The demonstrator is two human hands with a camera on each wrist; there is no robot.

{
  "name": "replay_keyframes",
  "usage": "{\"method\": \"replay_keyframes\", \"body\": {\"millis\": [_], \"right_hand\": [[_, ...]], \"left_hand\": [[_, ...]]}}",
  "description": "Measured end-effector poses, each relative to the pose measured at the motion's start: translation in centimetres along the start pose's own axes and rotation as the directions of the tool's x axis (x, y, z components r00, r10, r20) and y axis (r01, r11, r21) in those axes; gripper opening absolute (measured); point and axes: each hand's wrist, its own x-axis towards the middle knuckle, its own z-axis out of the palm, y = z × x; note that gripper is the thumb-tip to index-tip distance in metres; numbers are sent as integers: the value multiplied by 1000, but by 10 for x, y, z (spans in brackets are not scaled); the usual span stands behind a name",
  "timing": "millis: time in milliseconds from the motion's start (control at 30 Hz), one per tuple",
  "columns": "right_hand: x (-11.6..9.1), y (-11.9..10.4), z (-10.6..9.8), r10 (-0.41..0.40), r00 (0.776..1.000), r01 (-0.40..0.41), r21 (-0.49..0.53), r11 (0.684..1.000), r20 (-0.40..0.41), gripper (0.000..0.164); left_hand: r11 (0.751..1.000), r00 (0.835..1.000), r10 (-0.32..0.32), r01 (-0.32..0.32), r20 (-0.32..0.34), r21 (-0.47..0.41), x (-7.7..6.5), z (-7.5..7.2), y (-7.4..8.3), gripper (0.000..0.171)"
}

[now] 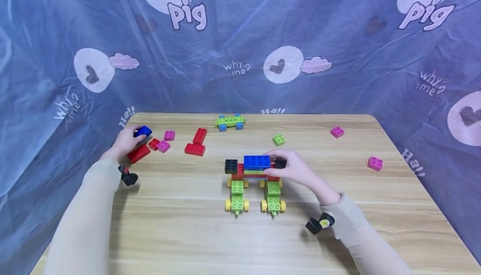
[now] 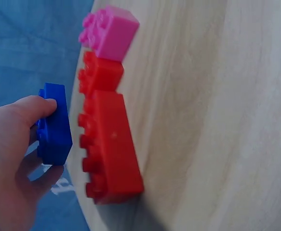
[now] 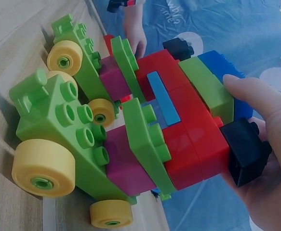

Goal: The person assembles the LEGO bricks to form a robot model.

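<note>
At the far left of the table my left hand [image 1: 125, 142] pinches a blue brick [image 2: 57, 127] between thumb and fingers. A long red brick [image 2: 115, 144], a small red brick [image 2: 107, 74] and a pink brick [image 2: 117, 34] lie beside that hand. My right hand [image 1: 294, 168] grips the upper right end of a toy-brick model [image 1: 251, 173], fingers around its black brick [image 3: 246, 149] and thumb by the top layers. The model stands on two green wheeled bases [image 3: 77, 115] with yellow wheels. A blue brick [image 1: 256, 162] tops it, with another black brick [image 1: 231, 166] at its left end.
Two red bricks [image 1: 195, 149] touch near the back left. A green car base [image 1: 230, 121] with blue wheels stands at the back edge. One green brick [image 1: 279, 140] and two pink bricks [image 1: 375, 163] lie farther right. Printed blue cloth [image 1: 225, 87] hangs around the table.
</note>
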Motion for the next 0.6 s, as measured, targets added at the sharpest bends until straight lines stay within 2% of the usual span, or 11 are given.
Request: {"method": "replay_keyframes", "body": {"millis": [233,400,600], "right_hand": [[0,-2,0,0,1000,0,-17,1000,-1,39],[0,-4,-1,6,1000,-6,-26,1000,3,41],[1,-6,-1,-3,1000,3,-35,999,5,42]], "left_hand": [[998,999,47,-47,-11,33,-1,-9,21,52],[997,997,77,-77,-7,21,-2,-14,46,52],[985,985,172,-172,-9,13,-2,-16,78,48]]}}
